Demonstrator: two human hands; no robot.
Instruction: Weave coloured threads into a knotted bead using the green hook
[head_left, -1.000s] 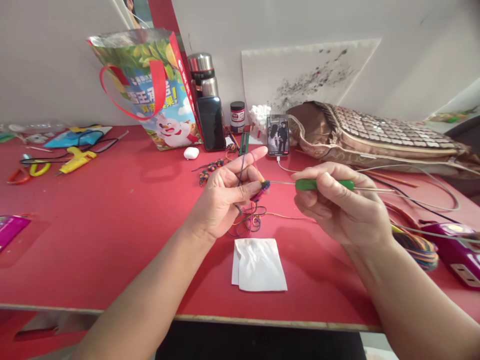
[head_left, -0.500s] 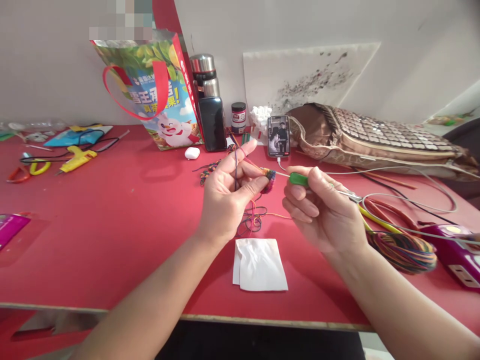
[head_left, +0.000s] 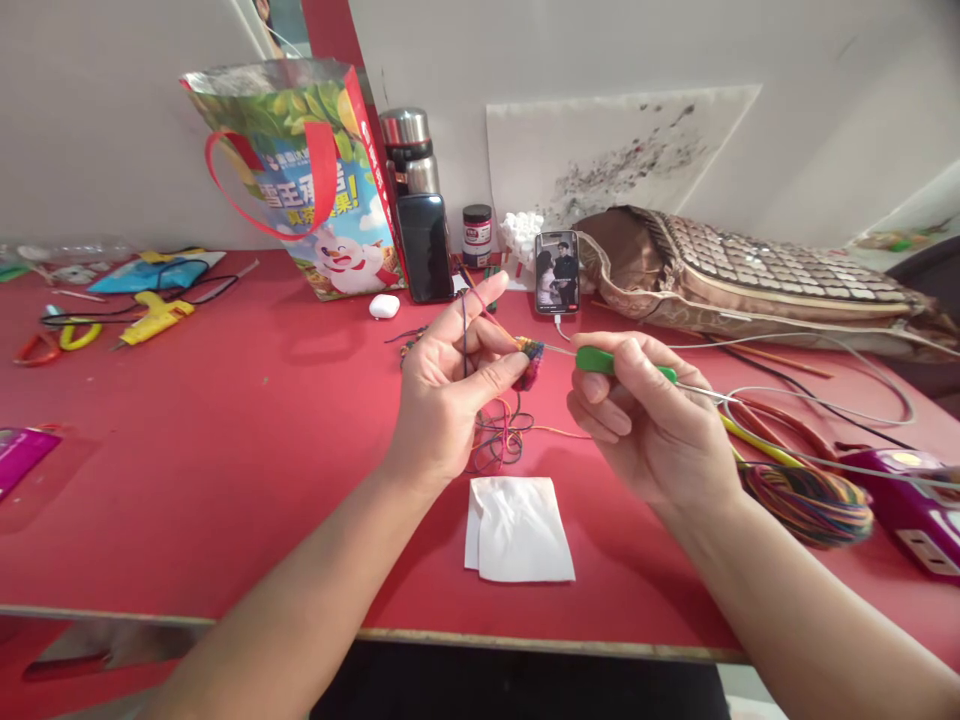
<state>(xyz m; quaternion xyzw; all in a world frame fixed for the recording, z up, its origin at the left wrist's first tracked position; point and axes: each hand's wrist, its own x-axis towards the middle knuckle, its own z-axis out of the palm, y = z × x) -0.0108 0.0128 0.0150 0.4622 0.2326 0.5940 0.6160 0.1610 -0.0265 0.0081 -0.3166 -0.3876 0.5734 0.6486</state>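
Between thumb and fingers, my left hand pinches a small multicoloured crochet piece. A dark strand of yarn runs over its raised index finger. My right hand is closed on the green handle of a crochet hook. The hook's thin metal shaft points left and reaches the crochet piece; its tip is hidden there. Below the hands, loose yarn lies in loops on the red table. A folded white tissue rests nearer to me.
At the back stand a shopping bag, a dark phone, a lit phone and a jar. To the right are a yarn skein, red-handled pliers and a purple power strip. A yellow glue gun lies left.
My left hand and the crochet piece have shifted slightly left. More of the hook's shaft shows between the hands, and the right hand has barely moved.
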